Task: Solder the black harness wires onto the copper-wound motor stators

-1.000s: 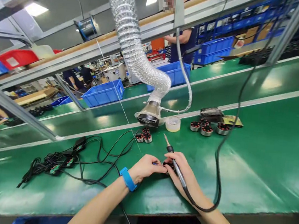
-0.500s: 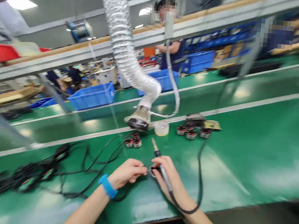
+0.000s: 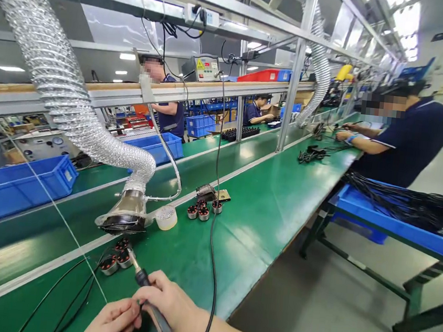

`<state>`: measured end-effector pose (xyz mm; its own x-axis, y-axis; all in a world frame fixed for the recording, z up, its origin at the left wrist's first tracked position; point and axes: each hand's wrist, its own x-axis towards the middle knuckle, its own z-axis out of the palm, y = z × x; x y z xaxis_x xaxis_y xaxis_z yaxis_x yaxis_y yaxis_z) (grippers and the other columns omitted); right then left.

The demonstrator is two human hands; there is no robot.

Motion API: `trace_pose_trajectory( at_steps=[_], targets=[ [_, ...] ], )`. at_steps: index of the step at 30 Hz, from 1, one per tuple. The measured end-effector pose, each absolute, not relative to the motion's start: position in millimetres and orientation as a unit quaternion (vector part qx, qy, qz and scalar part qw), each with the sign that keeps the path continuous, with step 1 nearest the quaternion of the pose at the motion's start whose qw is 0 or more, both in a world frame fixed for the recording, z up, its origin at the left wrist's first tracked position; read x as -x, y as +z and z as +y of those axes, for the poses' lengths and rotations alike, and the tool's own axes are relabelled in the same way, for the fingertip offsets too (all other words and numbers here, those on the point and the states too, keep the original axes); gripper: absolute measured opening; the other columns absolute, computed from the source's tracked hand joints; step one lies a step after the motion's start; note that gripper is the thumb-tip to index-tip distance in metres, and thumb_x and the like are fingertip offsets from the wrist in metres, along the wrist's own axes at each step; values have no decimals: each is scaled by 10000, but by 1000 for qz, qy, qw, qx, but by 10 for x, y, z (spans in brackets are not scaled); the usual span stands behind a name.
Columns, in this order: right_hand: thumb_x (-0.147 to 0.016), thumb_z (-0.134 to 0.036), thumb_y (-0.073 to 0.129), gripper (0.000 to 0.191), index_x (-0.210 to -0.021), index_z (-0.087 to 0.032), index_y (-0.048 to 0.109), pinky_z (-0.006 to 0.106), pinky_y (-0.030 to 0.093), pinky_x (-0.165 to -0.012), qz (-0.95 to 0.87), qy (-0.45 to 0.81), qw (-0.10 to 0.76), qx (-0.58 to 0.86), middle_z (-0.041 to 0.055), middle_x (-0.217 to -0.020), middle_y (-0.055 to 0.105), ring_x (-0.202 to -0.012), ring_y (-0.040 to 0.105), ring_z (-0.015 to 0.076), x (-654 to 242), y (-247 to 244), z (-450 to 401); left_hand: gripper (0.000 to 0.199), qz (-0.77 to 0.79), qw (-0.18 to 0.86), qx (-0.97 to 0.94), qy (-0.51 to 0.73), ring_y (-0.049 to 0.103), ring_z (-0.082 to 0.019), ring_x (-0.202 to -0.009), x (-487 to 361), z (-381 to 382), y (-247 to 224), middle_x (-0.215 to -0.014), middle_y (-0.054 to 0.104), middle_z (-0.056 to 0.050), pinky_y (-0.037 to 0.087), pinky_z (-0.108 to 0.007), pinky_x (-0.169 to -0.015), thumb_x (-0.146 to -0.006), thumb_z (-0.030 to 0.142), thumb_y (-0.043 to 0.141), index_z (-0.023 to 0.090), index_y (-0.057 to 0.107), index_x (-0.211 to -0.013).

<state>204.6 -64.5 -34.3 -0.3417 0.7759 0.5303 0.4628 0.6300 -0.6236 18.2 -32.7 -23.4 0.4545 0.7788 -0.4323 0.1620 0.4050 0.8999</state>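
My right hand (image 3: 173,306) is closed round a soldering iron (image 3: 154,315), its metal tip pointing up and left. Close against it, my left hand (image 3: 116,321) pinches what looks like the end of a black cable, mostly hidden by the fingers. The fingertips of both hands nearly meet. Just beyond the iron's tip sit several small round metal parts with red and black tops (image 3: 110,264). Above these hangs the hood of a fume extractor (image 3: 127,214), with a roll of clear tape (image 3: 166,218) beside it.
More round parts (image 3: 203,212) stand near a soldering stand (image 3: 206,192). The iron's cord (image 3: 213,260) rises in front of the green bench (image 3: 258,212). Black cables (image 3: 73,298) lie at left. A blue tray of cables (image 3: 402,211) stands on a cart at right, near a seated co-worker (image 3: 410,138).
The view has swung to the right and levelled, bringing the bench's far end, the cart and a co-worker into sight. Both hands now appear lower and closer together; the iron stays in my right hand.
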Motion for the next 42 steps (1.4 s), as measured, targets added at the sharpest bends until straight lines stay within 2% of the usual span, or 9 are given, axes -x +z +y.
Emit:
trace_pose_trajectory(
  at_steps=[7,14,20,24,27,29,31,35,42],
  targets=[
    [-830,-72,483,388,-1172,-230,576,239,504,-752,-732,189,521,397,55,-1039,508,-824,563,141,-1830,-465,-677,517,442,726,-353,393,204,-5,-431,-329,-408,-156,-564,443,76,190,-151,-397,-566,483,907,148,562,-756],
    [-939,-96,465,376,-1284,-240,503,322,516,-942,-709,126,556,415,102,-1209,533,-1076,605,183,-1935,-293,-541,466,472,586,-541,376,438,-64,-475,18,77,-24,-633,534,22,395,-197,-449,-793,575,702,118,611,-810],
    [-986,-164,428,343,-1308,-223,528,414,521,-933,-732,-68,468,490,139,-1234,545,-1131,592,256,-2667,-319,-177,408,554,414,-591,414,542,-115,-509,277,407,140,-637,583,-31,457,-239,-498,-846,495,629,89,631,-800],
    [-1019,-242,348,399,-1334,-147,573,429,487,-909,-744,-167,383,522,213,-1243,538,-1141,576,306,-3255,-337,252,416,583,325,-579,469,546,-89,-565,458,66,327,-879,666,-64,440,-221,-546,-978,390,430,95,600,-1218],
    [-1031,-242,299,433,-1298,-93,606,376,471,-750,-754,-221,298,542,232,-1161,565,-919,614,263,-3559,-311,487,504,575,248,-673,393,514,-96,-550,536,-502,394,-756,653,12,414,-224,-592,-1024,326,336,185,352,-1508],
    [-1026,-235,348,391,-1287,-87,599,356,446,-685,-755,-249,238,559,207,-1110,577,-795,589,243,-3673,-295,571,627,588,185,-740,269,556,-126,-588,580,-855,345,-679,633,37,411,-237,-625,-1000,347,447,180,226,-1563],
    [-1024,-245,379,368,-1278,-89,593,340,420,-647,-752,-268,206,566,188,-1068,579,-728,555,232,-3721,-293,618,693,603,116,-777,138,630,-174,-679,651,-1066,236,-760,688,-6,422,-262,-646,-937,422,589,163,323,-1522],
    [-1016,-269,428,343,-1251,-97,609,329,378,-615,-740,-280,209,575,176,-1039,578,-652,493,211,-3688,-305,654,339,614,14,-789,5,692,-216,-843,894,-1029,18,-950,730,-55,438,-271,-681,-974,479,520,212,630,-1152],
    [-956,-320,604,325,-1208,-118,639,327,376,-657,-726,-254,262,584,192,-1089,563,-722,510,218,-3669,-342,544,355,608,-80,-785,-84,682,-204,-742,1400,-745,-23,-871,701,-53,397,-260,-589,-1039,442,339,191,590,-1037]
  ],
)
